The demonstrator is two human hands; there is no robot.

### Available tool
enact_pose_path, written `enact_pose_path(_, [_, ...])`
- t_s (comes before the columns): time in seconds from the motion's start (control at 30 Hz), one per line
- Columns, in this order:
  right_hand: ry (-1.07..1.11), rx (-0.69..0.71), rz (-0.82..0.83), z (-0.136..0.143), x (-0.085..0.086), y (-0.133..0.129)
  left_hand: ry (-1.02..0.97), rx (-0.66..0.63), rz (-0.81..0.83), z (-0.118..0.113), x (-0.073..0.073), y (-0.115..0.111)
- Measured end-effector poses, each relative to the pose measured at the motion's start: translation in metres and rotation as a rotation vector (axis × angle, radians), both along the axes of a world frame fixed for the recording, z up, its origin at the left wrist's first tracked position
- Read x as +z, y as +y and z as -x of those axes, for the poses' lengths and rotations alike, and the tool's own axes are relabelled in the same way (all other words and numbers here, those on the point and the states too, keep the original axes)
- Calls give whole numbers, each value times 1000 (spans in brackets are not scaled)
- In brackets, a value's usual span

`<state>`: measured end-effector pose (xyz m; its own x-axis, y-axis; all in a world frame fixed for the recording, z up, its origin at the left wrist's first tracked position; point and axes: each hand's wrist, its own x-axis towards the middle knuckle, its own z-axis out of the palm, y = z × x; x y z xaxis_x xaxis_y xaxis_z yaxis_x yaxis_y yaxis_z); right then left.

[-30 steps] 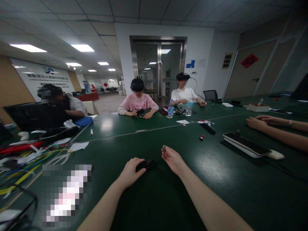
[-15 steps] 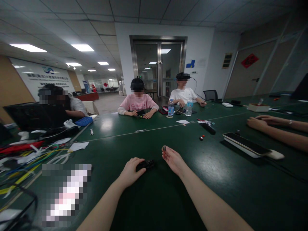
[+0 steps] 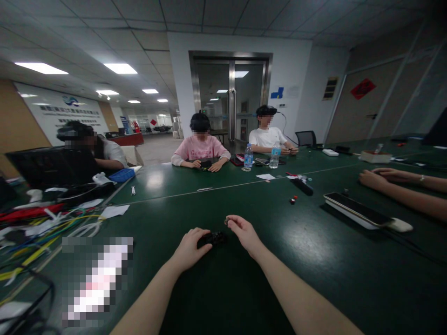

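My left hand (image 3: 190, 246) rests on the green table (image 3: 223, 288) and grips a small black device (image 3: 212, 239) that lies flat on it. Just to the right, my right hand (image 3: 242, 231) hovers a little above the device with its fingers curled over. Its fingertips pinch a small round dark part (image 3: 226, 221), held close above the device's right end.
A white and black flat device (image 3: 363, 214) lies to the right, near another person's forearms (image 3: 401, 188). Small red and black parts (image 3: 292, 199) and a black cylinder (image 3: 303, 186) lie beyond my hands. Coloured wires (image 3: 38, 228) pile up at the left. Three people sit across the table, with water bottles (image 3: 247, 156) nearby.
My right hand has turned from palm-up to fingers curled down and moved left, carrying the small round part closer to the black device. My left hand has stayed put.
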<state>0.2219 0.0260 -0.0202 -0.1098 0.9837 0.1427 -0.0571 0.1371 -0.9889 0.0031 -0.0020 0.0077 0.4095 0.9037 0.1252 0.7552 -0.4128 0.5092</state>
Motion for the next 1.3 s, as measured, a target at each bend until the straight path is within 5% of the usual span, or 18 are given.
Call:
enact_pose_path(0.53, [-824, 187, -368, 12, 17, -22, -18, -1, -40, 3, -9, 5])
enact_pose_path(0.83, [-874, 185, -444, 14, 22, -27, -41, -14, -75, 5, -17, 10])
enact_pose_path(1.3, [-869, 191, -393, 15, 20, -27, -10, 11, -30, 2, -8, 4])
